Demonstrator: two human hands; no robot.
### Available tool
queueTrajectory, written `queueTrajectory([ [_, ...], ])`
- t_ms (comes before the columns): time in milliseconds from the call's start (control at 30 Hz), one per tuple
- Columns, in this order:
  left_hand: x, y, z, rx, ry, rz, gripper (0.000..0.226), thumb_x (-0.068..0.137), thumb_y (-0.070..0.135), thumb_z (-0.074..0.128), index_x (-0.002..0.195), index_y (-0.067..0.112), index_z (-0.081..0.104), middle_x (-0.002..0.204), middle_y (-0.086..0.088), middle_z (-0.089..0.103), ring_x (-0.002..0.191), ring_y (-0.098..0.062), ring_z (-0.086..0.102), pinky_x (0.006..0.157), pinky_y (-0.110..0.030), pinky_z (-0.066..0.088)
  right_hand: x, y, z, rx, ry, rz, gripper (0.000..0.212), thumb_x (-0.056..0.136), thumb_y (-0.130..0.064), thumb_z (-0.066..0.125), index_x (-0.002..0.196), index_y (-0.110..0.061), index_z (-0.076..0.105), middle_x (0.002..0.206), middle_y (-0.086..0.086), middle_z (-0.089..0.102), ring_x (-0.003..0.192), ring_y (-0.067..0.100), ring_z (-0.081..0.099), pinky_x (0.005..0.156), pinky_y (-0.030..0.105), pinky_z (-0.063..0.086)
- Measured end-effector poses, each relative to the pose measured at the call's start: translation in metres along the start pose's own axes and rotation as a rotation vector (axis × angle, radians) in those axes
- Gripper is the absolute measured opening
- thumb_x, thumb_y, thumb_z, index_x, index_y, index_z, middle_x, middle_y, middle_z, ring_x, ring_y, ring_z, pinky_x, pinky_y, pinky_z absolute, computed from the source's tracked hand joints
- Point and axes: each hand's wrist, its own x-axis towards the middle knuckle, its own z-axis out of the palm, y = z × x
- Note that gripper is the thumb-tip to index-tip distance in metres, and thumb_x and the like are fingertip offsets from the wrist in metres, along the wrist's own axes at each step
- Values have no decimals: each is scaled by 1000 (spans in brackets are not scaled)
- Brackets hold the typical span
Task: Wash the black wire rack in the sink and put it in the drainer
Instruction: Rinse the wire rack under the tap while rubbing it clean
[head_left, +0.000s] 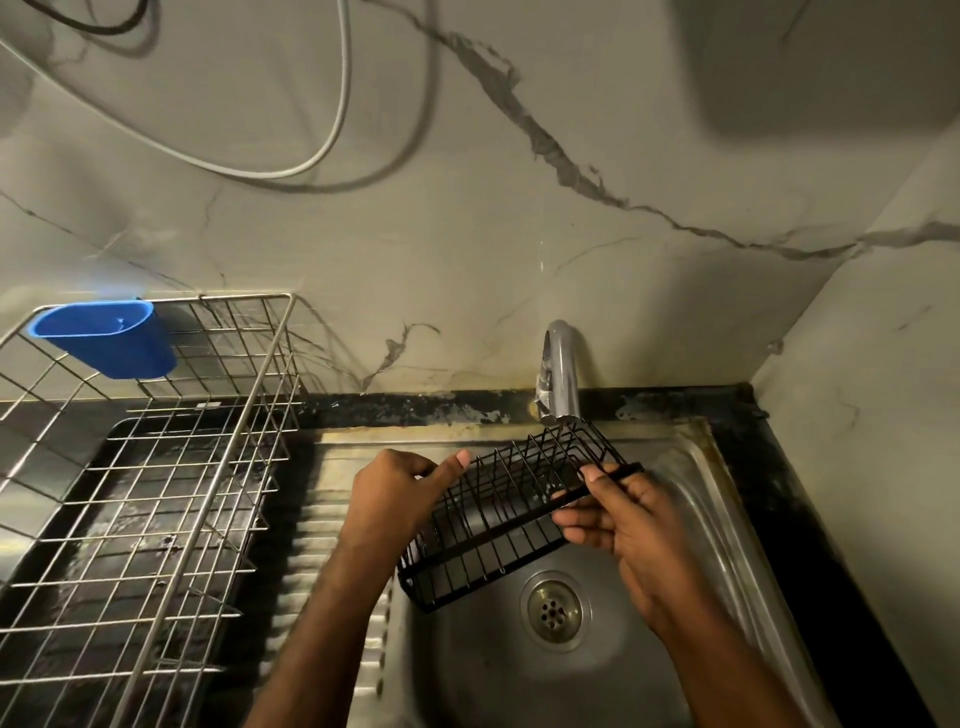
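Rack (511, 514), black wire, is held tilted over the steel sink (691, 499), its far end just under the tap (561, 371) and its near end above the basin beside the drain (553, 608). At the far left, a wire drainer (208, 499) stands on the black bench (415, 408), with a blue plastic cup (106, 338) hung at its back corner against the wall. Next to it runs the ribbed draining board of the sink. The left hand (400, 493) grips the rack's left side, fingers curled round the wires and thumb stretched along the top edge. The right hand (618, 519) pinches the flat black bar along the rack's right rim, thumb on top and fingers curled beneath. Behind everything, pale marble-patterned wall tiles (467, 234) with dark veins meet in a corner on the right, and a white cable (332, 130) loops across the upper wall.
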Motion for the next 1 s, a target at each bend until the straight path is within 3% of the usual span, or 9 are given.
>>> queueTrajectory([
  [300, -6, -12, -11, -2, -15, -41, 56, 87, 63, 66, 54, 19, 60, 31, 12, 41, 45, -3, 41, 49, -22, 32, -5, 9, 9, -27, -41, 12, 24, 98, -19, 56, 112, 0, 57, 86, 21, 74, 75, 29, 74, 57, 28, 59],
  [433, -10, -20, -15, 42, -63, -44, 54, 87, 67, 63, 68, 17, 70, 52, 9, 54, 59, -11, 55, 56, -24, 39, -10, 11, 10, -55, -53, 4, 22, 99, -21, 54, 112, -4, 57, 90, 20, 74, 76, 27, 74, 59, 29, 59],
  [533, -17, -24, -14, 137, -158, -48, 56, 91, 63, 60, 61, 16, 61, 56, 3, 56, 57, -12, 53, 54, -24, 37, -12, 15, 9, -136, -33, -6, 20, 102, -24, 47, 110, -9, 58, 90, 14, 76, 73, 22, 72, 62, 30, 56],
  [600, -21, -25, -12, 166, -245, -54, 54, 91, 65, 59, 62, 19, 63, 64, 0, 68, 62, -12, 62, 58, -24, 46, -11, 18, 6, -195, 4, -23, 23, 104, -27, 43, 107, -11, 59, 85, 10, 76, 70, 19, 70, 65, 33, 54],
  [733, -27, -26, -3, 165, -374, -86, 57, 95, 67, 51, 79, 16, 72, 63, -3, 74, 66, -11, 70, 80, -31, 55, -6, 21, -8, -156, 118, -17, 27, 105, -29, 39, 99, -12, 59, 70, 3, 64, 63, 15, 62, 66, 32, 47],
  [833, -23, -27, 10, 165, -219, -79, 58, 95, 67, 50, 78, 16, 71, 64, -1, 73, 69, -14, 70, 63, -25, 46, 3, 23, -22, -34, 178, -4, 26, 106, -29, 39, 92, -17, 58, 70, -1, 54, 55, 8, 52, 63, 26, 42],
  [900, -23, -27, 23, 98, -128, -54, 52, 99, 60, 48, 95, 17, 75, 75, 2, 72, 77, -16, 68, 60, -23, 43, 9, 24, -31, 22, 192, 24, 25, 105, -29, 39, 90, -20, 57, 70, -3, 51, 51, 5, 48, 59, 26, 38],
  [933, -24, -27, 31, 31, -135, -56, 51, 102, 57, 45, 109, 16, 74, 86, 1, 72, 85, -16, 67, 66, -22, 46, 12, 25, -35, 40, 188, 40, 24, 105, -29, 40, 89, -21, 56, 69, -4, 51, 48, 4, 47, 58, 26, 36],
  [1000, -27, -30, 47, -186, -261, -133, 63, 101, 64, 38, 134, 17, 62, 118, -10, 70, 112, -23, 63, 94, -31, 49, 15, 27, -39, 87, 179, 71, 23, 105, -27, 41, 89, -22, 56, 66, -6, 52, 45, 3, 46, 56, 26, 35],
])
